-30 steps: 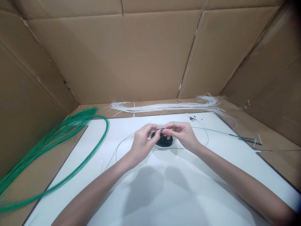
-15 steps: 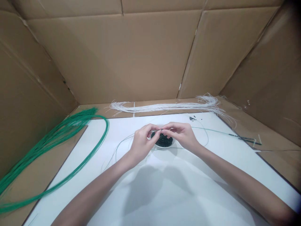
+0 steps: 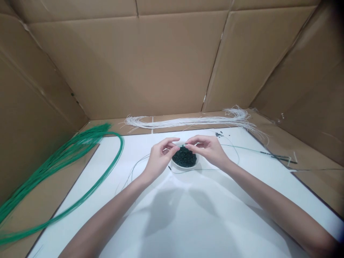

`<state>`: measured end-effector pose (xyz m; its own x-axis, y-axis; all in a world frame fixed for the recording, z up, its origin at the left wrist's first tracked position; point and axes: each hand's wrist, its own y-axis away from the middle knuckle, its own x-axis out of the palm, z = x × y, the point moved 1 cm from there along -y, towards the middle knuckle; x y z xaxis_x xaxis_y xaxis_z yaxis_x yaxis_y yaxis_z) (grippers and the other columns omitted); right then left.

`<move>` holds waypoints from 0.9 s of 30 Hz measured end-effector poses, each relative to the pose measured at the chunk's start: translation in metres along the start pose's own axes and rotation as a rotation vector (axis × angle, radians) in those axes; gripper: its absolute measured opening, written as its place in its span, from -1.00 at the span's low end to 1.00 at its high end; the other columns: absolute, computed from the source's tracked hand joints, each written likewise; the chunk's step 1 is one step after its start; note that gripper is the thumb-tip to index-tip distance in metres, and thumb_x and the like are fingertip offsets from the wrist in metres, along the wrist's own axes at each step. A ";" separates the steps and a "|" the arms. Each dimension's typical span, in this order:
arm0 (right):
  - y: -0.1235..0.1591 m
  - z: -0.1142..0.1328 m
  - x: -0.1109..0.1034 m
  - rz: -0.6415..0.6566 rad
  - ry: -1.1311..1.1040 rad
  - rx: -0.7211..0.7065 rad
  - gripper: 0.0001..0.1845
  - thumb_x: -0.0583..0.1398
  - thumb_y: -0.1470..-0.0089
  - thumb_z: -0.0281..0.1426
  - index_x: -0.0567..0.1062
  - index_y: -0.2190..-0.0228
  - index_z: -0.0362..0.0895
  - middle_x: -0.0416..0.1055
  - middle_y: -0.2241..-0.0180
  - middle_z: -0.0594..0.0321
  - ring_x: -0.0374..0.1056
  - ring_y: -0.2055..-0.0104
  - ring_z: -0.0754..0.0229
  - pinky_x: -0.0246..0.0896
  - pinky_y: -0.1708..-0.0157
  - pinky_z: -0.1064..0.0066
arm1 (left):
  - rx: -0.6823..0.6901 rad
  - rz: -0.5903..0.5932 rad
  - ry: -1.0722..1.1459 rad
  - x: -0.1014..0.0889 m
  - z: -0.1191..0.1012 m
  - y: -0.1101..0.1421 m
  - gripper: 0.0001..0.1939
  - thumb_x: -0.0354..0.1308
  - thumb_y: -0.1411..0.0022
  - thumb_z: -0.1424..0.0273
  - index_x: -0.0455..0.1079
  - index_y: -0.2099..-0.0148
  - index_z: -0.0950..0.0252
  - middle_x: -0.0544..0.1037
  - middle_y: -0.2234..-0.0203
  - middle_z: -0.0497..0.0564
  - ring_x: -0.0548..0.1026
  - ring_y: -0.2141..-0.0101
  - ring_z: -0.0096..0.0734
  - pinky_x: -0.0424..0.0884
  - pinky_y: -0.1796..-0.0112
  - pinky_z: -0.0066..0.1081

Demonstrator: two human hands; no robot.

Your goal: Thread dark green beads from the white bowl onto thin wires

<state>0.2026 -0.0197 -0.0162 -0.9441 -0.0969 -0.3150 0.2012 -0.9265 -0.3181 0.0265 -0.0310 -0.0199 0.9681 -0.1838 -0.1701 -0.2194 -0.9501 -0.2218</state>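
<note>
My left hand point(image 3: 161, 159) is above the left rim of a small white dish point(image 3: 185, 166) heaped with dark green beads point(image 3: 184, 157). Its thumb and forefinger are apart, close to a thin green wire point(image 3: 228, 147). My right hand point(image 3: 205, 148) is above the dish's far right side, with its fingertips pinched on the wire. The wire runs right across the white board, with several dark beads strung on it point(image 3: 276, 154). Another length curves past the dish's front.
A large bundle of green wires point(image 3: 53, 161) lies at the left, and a long bundle of white wires point(image 3: 185, 123) lies along the back. A few loose beads point(image 3: 219, 134) sit near the white board's point(image 3: 188, 222) far edge. Cardboard walls point(image 3: 120, 64) surround the area.
My hands have drawn slightly apart. The left fingers have opened from their pinch and moved back from the right hand, and more of the bead dish shows.
</note>
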 end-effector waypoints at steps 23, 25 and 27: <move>-0.001 0.001 -0.002 -0.031 -0.110 0.055 -0.77 0.30 0.24 -0.27 0.56 0.52 -0.18 0.50 0.48 0.17 0.37 0.49 0.22 0.33 0.54 0.42 | 0.048 -0.073 -0.045 0.001 -0.005 0.002 -0.81 0.10 -0.08 0.35 0.40 0.25 0.31 0.49 0.33 0.03 0.41 0.42 -0.51 0.33 0.41 -0.52; -0.001 0.002 -0.002 -0.031 -0.117 0.056 -0.79 0.30 0.25 -0.28 0.56 0.52 -0.18 0.50 0.49 0.18 0.37 0.49 0.22 0.33 0.55 0.42 | 0.051 -0.076 -0.046 0.001 -0.006 0.003 -0.82 0.10 -0.08 0.35 0.40 0.27 0.31 0.49 0.32 0.03 0.41 0.42 -0.50 0.33 0.40 -0.51; -0.001 0.003 -0.001 -0.031 -0.119 0.060 -0.80 0.30 0.25 -0.29 0.56 0.53 -0.18 0.50 0.49 0.18 0.37 0.49 0.23 0.33 0.55 0.43 | 0.054 -0.079 -0.046 0.001 -0.006 0.003 -0.83 0.11 -0.07 0.35 0.40 0.27 0.31 0.49 0.33 0.02 0.41 0.42 -0.50 0.33 0.39 -0.51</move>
<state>0.2029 -0.0201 -0.0124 -0.9748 -0.1069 -0.1960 0.1585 -0.9496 -0.2706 0.0276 -0.0354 -0.0148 0.9764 -0.0960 -0.1935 -0.1500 -0.9459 -0.2876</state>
